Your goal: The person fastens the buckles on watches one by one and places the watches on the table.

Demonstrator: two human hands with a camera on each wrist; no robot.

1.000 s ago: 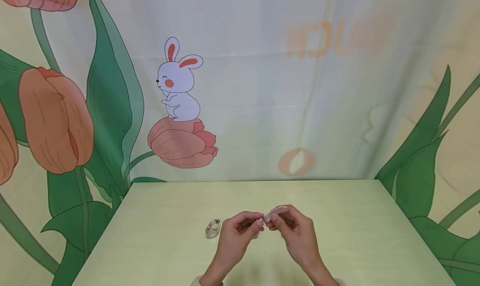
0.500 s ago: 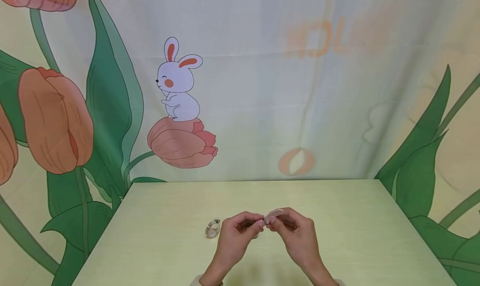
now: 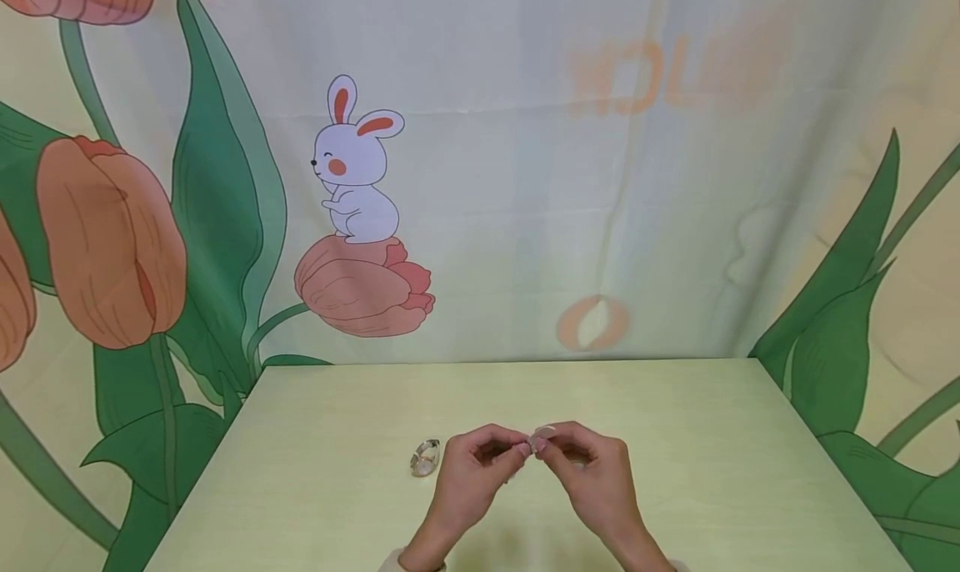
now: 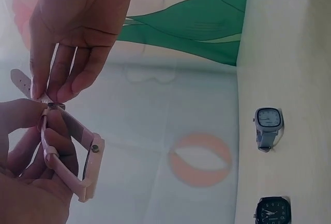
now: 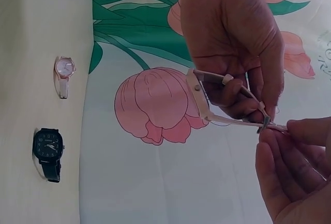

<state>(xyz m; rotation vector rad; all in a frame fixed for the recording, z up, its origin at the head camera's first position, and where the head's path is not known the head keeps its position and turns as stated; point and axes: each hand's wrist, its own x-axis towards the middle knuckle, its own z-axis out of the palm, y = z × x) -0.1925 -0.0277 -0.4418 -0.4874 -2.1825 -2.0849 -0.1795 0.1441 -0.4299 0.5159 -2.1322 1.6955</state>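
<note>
A pale pink wristwatch (image 4: 93, 164) with a squarish case is held up between the two hands, its strap bent into a loop. My left hand (image 3: 467, 476) grips the strap near the metal buckle (image 4: 56, 106), with fingers inside the loop in the left wrist view. My right hand (image 3: 600, 480) pinches the strap right at the buckle, close to the left fingertips. The perforated strap tip (image 4: 20, 81) sticks out past the buckle in the left wrist view. In the head view the fingers hide most of this watch.
On the table (image 3: 337, 413) lie several other watches: a small rose-gold one (image 5: 64, 69), a black square one (image 5: 48, 146) and a grey one (image 4: 268, 120). A curtain (image 3: 487, 180) printed with tulips and a rabbit hangs behind the table.
The right hand has turned and shifted slightly left toward the left hand, and less of the pale strap shows above its fingers. The left hand stays nearly still.
</note>
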